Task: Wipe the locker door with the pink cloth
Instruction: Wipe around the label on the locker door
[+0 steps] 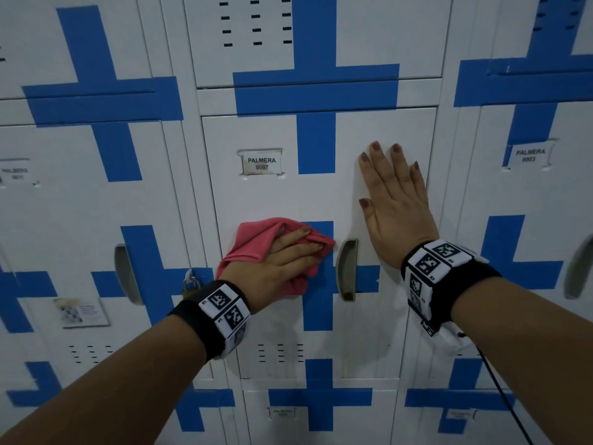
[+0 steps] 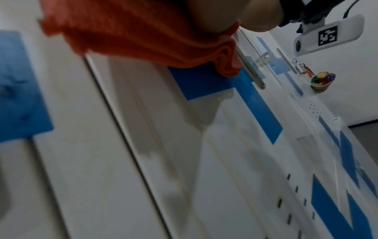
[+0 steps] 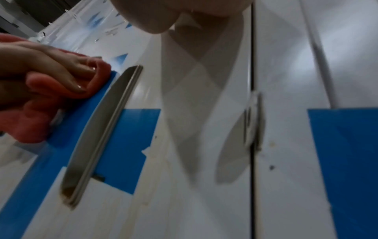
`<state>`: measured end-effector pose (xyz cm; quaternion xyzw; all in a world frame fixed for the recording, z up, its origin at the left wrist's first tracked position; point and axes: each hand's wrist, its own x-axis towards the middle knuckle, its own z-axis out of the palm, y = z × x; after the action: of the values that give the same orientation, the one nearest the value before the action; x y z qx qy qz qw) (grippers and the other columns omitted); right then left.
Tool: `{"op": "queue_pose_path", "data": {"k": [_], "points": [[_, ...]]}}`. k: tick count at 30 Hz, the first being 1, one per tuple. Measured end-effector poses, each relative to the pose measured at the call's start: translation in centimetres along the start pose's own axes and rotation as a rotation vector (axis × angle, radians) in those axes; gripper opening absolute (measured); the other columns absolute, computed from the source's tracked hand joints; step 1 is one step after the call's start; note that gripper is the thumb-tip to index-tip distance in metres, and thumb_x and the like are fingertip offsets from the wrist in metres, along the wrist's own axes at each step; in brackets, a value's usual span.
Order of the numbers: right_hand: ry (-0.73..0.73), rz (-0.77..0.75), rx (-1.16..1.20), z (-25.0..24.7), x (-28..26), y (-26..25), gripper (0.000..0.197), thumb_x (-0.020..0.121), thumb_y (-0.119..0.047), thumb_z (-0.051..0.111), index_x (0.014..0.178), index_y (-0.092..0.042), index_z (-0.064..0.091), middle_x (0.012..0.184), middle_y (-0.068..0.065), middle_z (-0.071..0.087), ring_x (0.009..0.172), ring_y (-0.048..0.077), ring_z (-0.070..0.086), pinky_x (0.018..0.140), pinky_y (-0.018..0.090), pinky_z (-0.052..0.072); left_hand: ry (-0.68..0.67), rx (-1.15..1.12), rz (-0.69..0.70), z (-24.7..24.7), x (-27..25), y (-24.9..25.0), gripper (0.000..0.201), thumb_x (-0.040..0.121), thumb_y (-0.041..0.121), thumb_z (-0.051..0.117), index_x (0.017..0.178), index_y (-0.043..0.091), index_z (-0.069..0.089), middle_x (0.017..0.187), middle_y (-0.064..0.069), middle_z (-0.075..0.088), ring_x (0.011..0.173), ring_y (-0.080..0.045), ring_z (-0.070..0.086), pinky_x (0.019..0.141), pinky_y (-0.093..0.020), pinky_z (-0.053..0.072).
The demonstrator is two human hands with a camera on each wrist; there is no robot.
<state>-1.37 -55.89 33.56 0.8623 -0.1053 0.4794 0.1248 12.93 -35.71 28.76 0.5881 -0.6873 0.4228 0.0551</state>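
- Left hand [image 1: 282,261]: fingers curled over the bunched pink cloth [image 1: 256,242], pressing it against the locker door [image 1: 288,194], just left of the recessed handle [image 1: 348,268].
- Right hand [image 1: 394,207]: flat, fingers straight and spread, palm on the door right of the handle.
- Name label [image 1: 261,162]: "PALMERA 0007", above the cloth.
- Padlock [image 1: 191,282]: neighbouring locker, left.

White locker door [image 1: 276,200], shut, crossed with blue tape, label "PALMERA 0007" at upper left. Pink cloth [image 1: 256,242], bunched, pressed against it, just left of the recessed handle [image 1: 347,269].
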Motion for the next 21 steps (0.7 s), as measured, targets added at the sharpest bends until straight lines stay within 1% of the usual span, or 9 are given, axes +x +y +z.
{"op": "queue_pose_path", "data": {"k": [4,6,9,11,14,17,19,20,21], "points": [[-0.029,0.007,0.120,-1.2,-0.6,-0.2,0.058,0.094,-0.032,0.023,0.149,-0.016,0.014,0.157,0.000,0.006,0.145,0.019,-0.001,0.117,0.039,0.000,0.063,-0.141,-0.219,-0.6,-1.1,1.2,0.037,0.085,0.032,0.052,0.116,0.016,0.063,0.126,0.000,0.060,0.125,-0.016,0.044,0.109,-0.033,0.029],[-0.022,0.015,0.235,-2.0,-1.4,-0.8,0.055,0.094,-0.032,0.026,0.145,-0.013,0.029,0.154,0.004,0.024,0.143,0.021,0.015,0.117,0.041,0.013,0.143,-0.296,-0.379,-1.6,-0.6,2.6,0.032,0.087,0.032,0.049,0.110,0.017,0.065,0.117,0.002,0.064,0.113,-0.014,0.055,0.098,-0.036,0.043],[-0.090,0.123,0.497,-3.4,-3.8,-3.2,0.045,0.094,-0.033,0.032,0.128,-0.014,0.053,0.124,0.003,0.058,0.117,0.017,0.049,0.102,0.040,0.038,0.300,-0.764,-0.676,-2.6,0.7,5.0,0.025,0.098,0.023,0.038,0.105,0.019,0.062,0.111,0.008,0.066,0.107,-0.009,0.060,0.090,-0.037,0.050],[-0.190,0.206,0.681,-4.2,-6.0,-5.4,0.034,0.095,-0.029,0.038,0.115,-0.022,0.063,0.105,-0.001,0.065,0.099,0.010,0.056,0.091,0.033,0.045,0.436,-1.101,-0.870,-2.8,1.9,7.0,0.026,0.101,0.021,0.035,0.104,0.023,0.060,0.114,0.008,0.065,0.110,-0.011,0.059,0.095,-0.041,0.048],[-0.239,0.371,0.964,-5.4,-8.9,-8.1,0.026,0.098,-0.035,0.041,0.118,-0.043,0.055,0.108,-0.013,0.062,0.098,-0.009,0.054,0.086,0.012,0.042,0.511,-1.414,-1.132,-1.8,2.7,8.7,0.028,0.101,0.031,0.036,0.111,0.026,0.061,0.113,0.002,0.067,0.107,-0.019,0.063,0.097,-0.047,0.046],[-0.341,0.489,1.292,-5.9,-11.0,-9.9,0.049,0.093,-0.043,0.043,0.141,-0.043,0.033,0.129,-0.025,0.051,0.114,-0.010,0.050,0.091,0.011,0.042,0.421,-1.750,-1.274,-1.1,2.7,10.7,0.026,0.098,0.039,0.043,0.113,0.033,0.062,0.114,-0.005,0.067,0.105,-0.026,0.064,0.095,-0.047,0.047],[-0.360,0.539,1.420,-5.6,-12.3,-10.7,0.061,0.091,-0.041,0.048,0.145,-0.044,0.019,0.138,-0.030,0.039,0.120,-0.013,0.042,0.092,0.009,0.039,0.456,-1.836,-1.214,-1.6,3.8,13.7,0.031,0.101,0.025,0.040,0.127,0.033,0.054,0.133,-0.002,0.055,0.119,-0.015,0.055,0.099,-0.029,0.044],[-0.354,0.565,1.464,-5.5,-12.8,-11.0,0.065,0.090,-0.043,0.051,0.145,-0.045,0.017,0.140,-0.032,0.035,0.123,-0.014,0.039,0.095,0.009,0.037,0.485,-1.519,-1.254,-2.1,3.7,14.1,0.039,0.102,0.016,0.036,0.139,0.028,0.041,0.146,0.000,0.040,0.130,-0.008,0.042,0.103,-0.019,0.036],[-0.344,0.595,1.493,-5.4,-13.1,-11.2,0.068,0.087,-0.047,0.053,0.144,-0.046,0.018,0.140,-0.032,0.035,0.124,-0.013,0.039,0.098,0.012,0.036,0.693,-1.637,-1.238,-2.3,4.1,14.1,0.047,0.102,0.012,0.034,0.147,0.018,0.024,0.154,-0.003,0.025,0.139,-0.009,0.027,0.108,-0.014,0.025]]}}
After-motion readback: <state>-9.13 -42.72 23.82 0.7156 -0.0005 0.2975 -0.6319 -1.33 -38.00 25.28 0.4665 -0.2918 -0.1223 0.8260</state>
